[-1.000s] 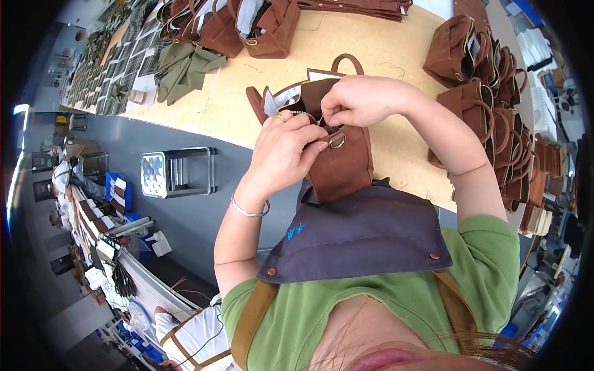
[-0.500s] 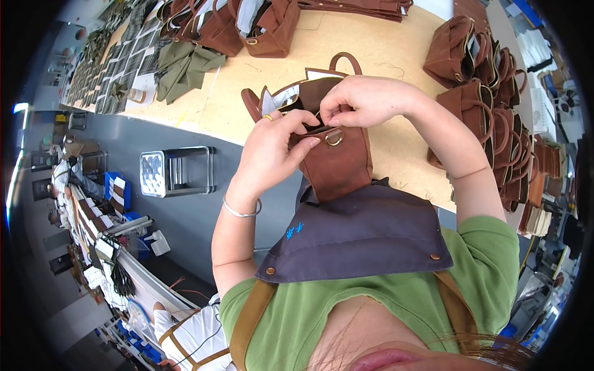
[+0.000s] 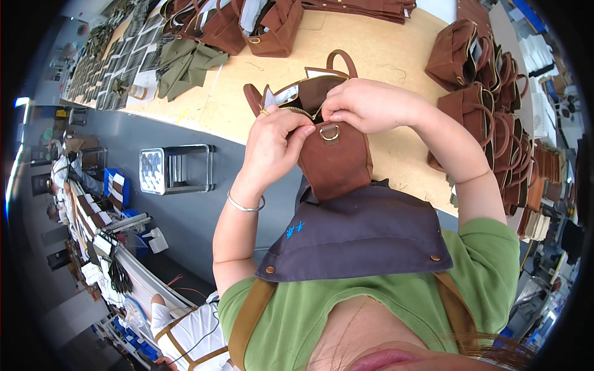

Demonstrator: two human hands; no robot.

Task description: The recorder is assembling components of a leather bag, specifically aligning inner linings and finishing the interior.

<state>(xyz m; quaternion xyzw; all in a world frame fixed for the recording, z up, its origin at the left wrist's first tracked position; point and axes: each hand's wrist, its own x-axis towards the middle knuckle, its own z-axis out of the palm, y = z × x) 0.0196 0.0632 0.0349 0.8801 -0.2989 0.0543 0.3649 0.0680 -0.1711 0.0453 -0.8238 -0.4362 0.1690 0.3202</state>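
Note:
A brown handbag (image 3: 337, 162) stands at the near edge of the table, its end panel with a metal D-ring (image 3: 329, 132) facing me. Its zipped mouth is open, showing a dark lining and some white paper (image 3: 286, 96). My left hand (image 3: 274, 143) pinches the bag's top edge left of the D-ring, thumb against the outside. On the other side of the ring, my right hand (image 3: 365, 106) grips the same rim with curled fingers, partly hiding it. Both rounded handles stick up beyond my hands.
More brown handbags (image 3: 272, 34) stand at the table's far side, and several others crowd the right (image 3: 476, 117). Olive cloth (image 3: 189, 65) and checked pieces (image 3: 127, 59) lie at the left. A stool (image 3: 176, 170) stands on the floor; a person in white (image 3: 192, 337) is at lower left.
Both hands have come up and closed along the bag's rim; the left fingers have left the opening and now pinch the edge. The D-ring end looks straighter.

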